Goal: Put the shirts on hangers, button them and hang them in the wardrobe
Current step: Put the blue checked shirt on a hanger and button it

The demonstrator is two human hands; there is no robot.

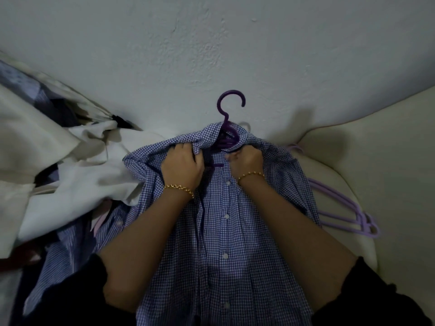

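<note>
At nine o'clock of the view lies a heap of white cloth (77, 175). Below it, toward seven o'clock, is a blue striped shirt (70, 243), partly tucked under the heap.

The left hand (182, 165), with a gold bracelet (180, 188) at the wrist, has its fingers curled into a bunch of fabric at the collar of the checked shirt (226, 243). This blue-and-white shirt lies front up in the middle, running from the centre down to six o'clock, with its white buttons (226, 216) in a row along the placket. A dark purple hanger (229, 107) sits inside the neck, and its hook rises at twelve o'clock of the shirt against the pale wall (211, 43).

The right hand (247, 161) also wears a gold chain (250, 175). It is clenched on the collar fabric just at the hanger's four o'clock, knuckles up; its fingertips are hidden in the cloth.

At three o'clock of the shirt, a stack of lilac hangers (341, 208) pokes out from under its sleeve and rests on a cream cushion (388, 161).
</note>
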